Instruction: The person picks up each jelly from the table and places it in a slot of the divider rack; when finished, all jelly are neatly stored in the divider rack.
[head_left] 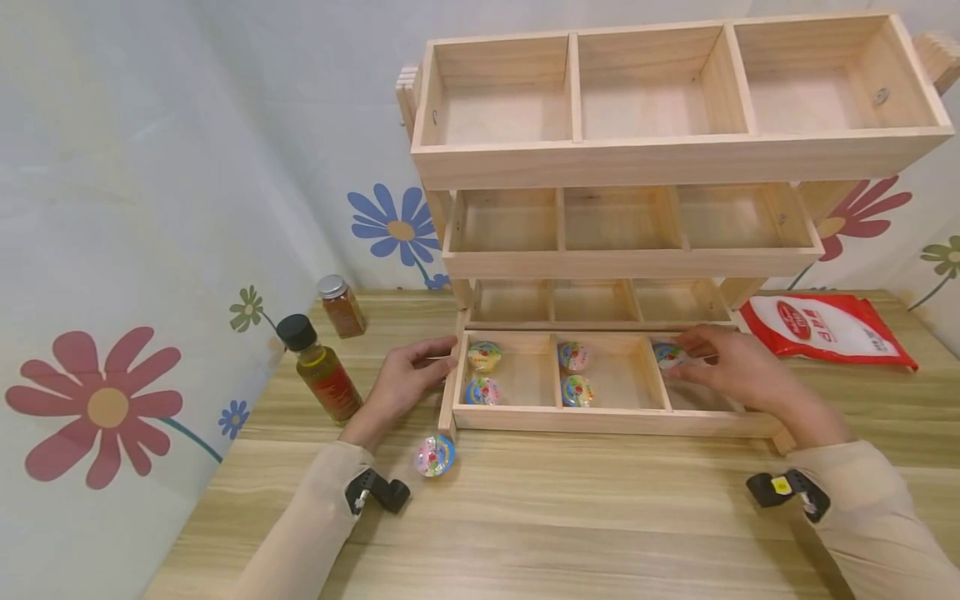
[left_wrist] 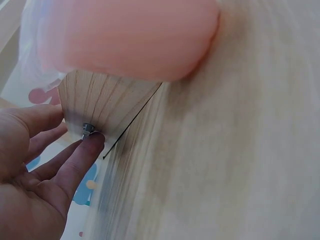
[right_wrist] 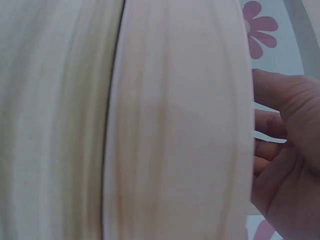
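My right hand (head_left: 738,371) reaches into the right compartment of the rack's lowest wooden tray (head_left: 615,421). Thumb and index finger pinch a jelly cup (head_left: 667,356) with a blue printed lid there; in the right wrist view the tray's front board (right_wrist: 180,120) hides the fingertips. At the tray's left end, fingers of my left hand (head_left: 408,379) touch the wooden side, close to a metal screw (left_wrist: 88,129). Two jelly cups stand in the left compartment and two in the middle one. A pink jelly cup (head_left: 435,456) lies on the table before the tray's left corner.
Three more divided trays rise behind, the top tray (head_left: 675,158) overhanging the lower ones. Left of my left hand stand an oil bottle (head_left: 327,379) and a spice jar (head_left: 342,308). A red and white packet (head_left: 828,329) lies behind my right hand.
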